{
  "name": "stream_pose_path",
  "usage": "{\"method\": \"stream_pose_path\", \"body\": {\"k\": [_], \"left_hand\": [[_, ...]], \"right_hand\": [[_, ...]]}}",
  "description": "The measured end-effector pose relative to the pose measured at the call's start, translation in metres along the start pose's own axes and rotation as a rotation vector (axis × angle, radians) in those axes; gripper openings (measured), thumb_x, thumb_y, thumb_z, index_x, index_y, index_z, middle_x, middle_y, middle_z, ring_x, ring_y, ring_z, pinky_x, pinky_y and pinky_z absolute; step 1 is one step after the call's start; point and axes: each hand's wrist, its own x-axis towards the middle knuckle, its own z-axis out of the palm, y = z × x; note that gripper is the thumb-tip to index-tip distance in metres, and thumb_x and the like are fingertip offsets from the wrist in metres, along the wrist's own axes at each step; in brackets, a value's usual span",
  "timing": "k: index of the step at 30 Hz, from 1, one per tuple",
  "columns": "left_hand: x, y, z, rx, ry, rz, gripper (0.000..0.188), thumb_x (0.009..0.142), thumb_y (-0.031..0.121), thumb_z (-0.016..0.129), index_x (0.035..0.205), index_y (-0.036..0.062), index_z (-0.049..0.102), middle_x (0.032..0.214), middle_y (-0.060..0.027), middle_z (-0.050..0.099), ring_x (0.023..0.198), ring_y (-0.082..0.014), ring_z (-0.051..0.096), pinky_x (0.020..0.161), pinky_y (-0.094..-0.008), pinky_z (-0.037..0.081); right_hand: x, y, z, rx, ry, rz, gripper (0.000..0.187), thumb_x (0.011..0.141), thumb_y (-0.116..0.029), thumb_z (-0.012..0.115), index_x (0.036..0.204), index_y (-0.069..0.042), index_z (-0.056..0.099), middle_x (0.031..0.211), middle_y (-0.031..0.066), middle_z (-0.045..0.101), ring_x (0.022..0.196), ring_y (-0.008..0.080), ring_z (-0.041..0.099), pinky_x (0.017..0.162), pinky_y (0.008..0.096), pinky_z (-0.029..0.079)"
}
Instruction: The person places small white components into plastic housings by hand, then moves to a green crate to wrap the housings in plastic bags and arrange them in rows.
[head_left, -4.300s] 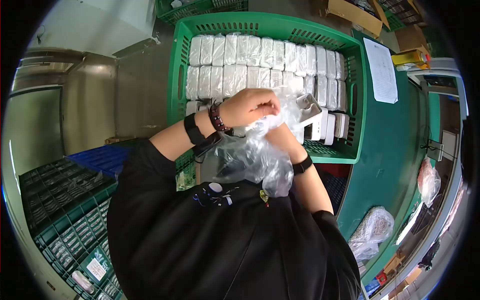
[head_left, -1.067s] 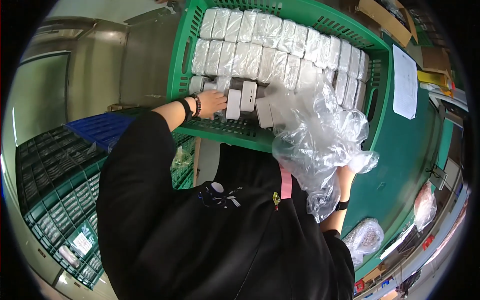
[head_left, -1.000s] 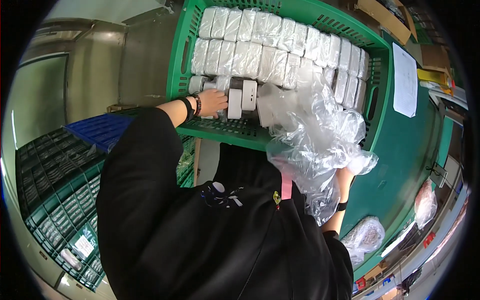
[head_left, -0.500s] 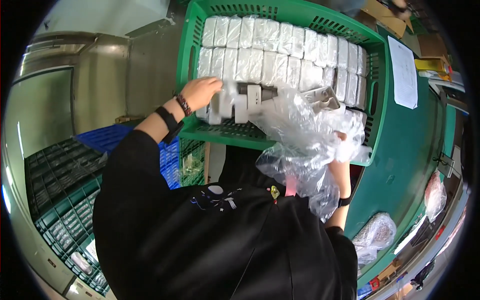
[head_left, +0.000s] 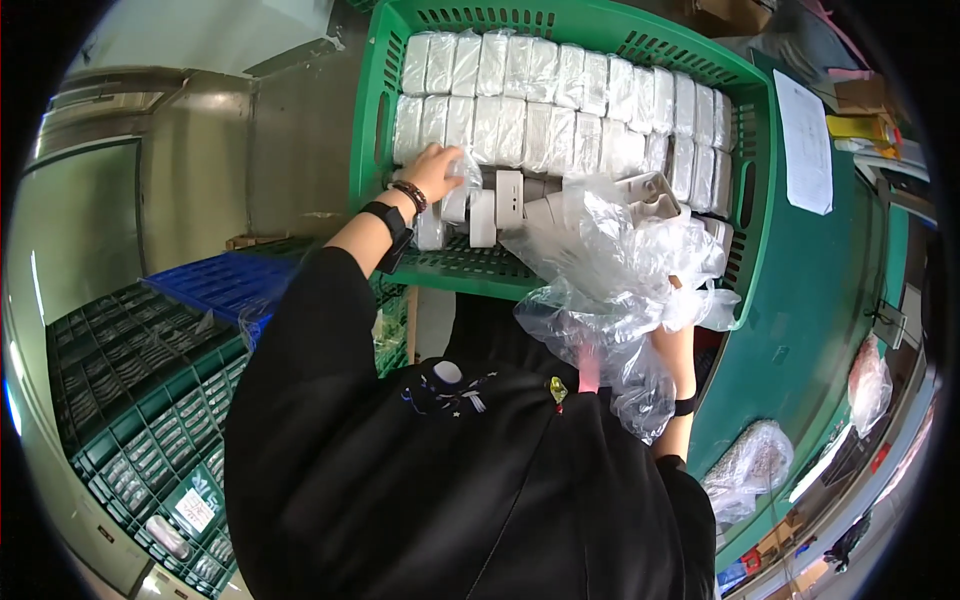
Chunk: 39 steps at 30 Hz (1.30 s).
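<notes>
Head view, looking down. What do you see?

— A big green crate (head_left: 370,130) sits in front of the person. It is full of small white wrapped packs (head_left: 560,90) standing in rows.

— Where is the left hand?

— The left hand (head_left: 432,172) reaches into the crate, at the left end of the second row. Its fingers are curled around one wrapped pack (head_left: 455,195) there. A dark watch (head_left: 385,222) and a bead band (head_left: 408,192) sit on that wrist.

— And the right hand?

— The right hand (head_left: 676,322) is lower down, just in front of the crate's near right corner. It holds a big clear plastic bag (head_left: 620,290), all crumpled. The bag covers most of the hand, so I cannot tell how tight the fingers are. The top of the bag lies over the near right part of the crate, and the rest hangs down in front of the person's black top.

— Anything loose in the crate?

— Yes. A few white blocks (head_left: 497,205) stand in the near row, just beside the left hand, not packed as neatly as the rows behind.

— What else is around?

— A white paper sheet (head_left: 805,140) lies on the green tabletop (head_left: 820,300) to the right of the crate. A blue crate (head_left: 225,285) is at the left, with dark green trays (head_left: 130,400) stacked below it. Another clear bag (head_left: 750,470) lies lower right.
</notes>
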Motion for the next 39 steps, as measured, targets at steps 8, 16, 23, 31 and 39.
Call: {"method": "stream_pose_path", "body": {"k": [8,16,23,31,39], "left_hand": [[-0.007,0.008,-0.031,-0.578,0.195,-0.33,0.016,0.084,0.02,0.051,0.085,0.0047,0.049,0.063,-0.0054,0.048,0.063,-0.0162,0.052,0.057,-0.0268,0.041],[-0.002,-0.006,-0.035,-0.971,0.468,-0.631,0.025,0.09,0.026,0.041,0.077,0.0065,0.047,0.061,0.0042,0.038,0.055,-0.0058,0.035,0.051,-0.0238,0.033],[0.03,0.117,-0.04,-0.842,0.507,-0.117,0.013,0.085,0.019,0.048,0.077,0.0078,0.049,0.061,-0.0007,0.044,0.059,-0.0151,0.047,0.054,-0.0281,0.039],[0.054,0.18,0.018,-0.343,0.043,0.492,0.023,0.069,0.013,0.056,0.09,0.0053,0.052,0.092,-0.0133,0.052,0.091,-0.0302,0.048,0.08,-0.0403,0.037],[0.144,0.099,0.125,-0.091,-0.378,0.12,0.046,0.085,0.033,0.042,0.118,0.0019,0.043,0.117,-0.0194,0.045,0.111,-0.0329,0.039,0.095,-0.0377,0.029]], "right_hand": [[-0.012,0.012,0.004,-0.08,0.26,-0.243,0.031,0.064,-0.001,0.056,0.096,-0.002,0.056,0.102,0.0169,0.05,0.09,0.0338,0.049,0.076,0.0371,0.041],[-0.005,-0.009,-0.005,0.066,0.109,-0.141,0.04,0.066,0.0,0.051,0.106,-0.002,0.052,0.115,0.0208,0.045,0.105,0.0351,0.044,0.089,0.0374,0.035],[-0.004,-0.026,0.012,0.0,0.2,-0.174,0.033,0.066,-0.005,0.055,0.099,-0.002,0.054,0.103,0.0169,0.052,0.093,0.0346,0.05,0.079,0.0393,0.041],[-0.026,-0.026,-0.005,-0.049,0.161,-0.122,0.02,0.067,-0.01,0.055,0.087,-0.008,0.055,0.079,0.0127,0.056,0.068,0.0329,0.057,0.059,0.0389,0.046],[-0.028,-0.02,0.004,-0.088,0.056,0.082,0.026,0.06,-0.01,0.055,0.085,-0.001,0.055,0.066,0.0147,0.056,0.06,0.0309,0.057,0.053,0.0396,0.046]]}}
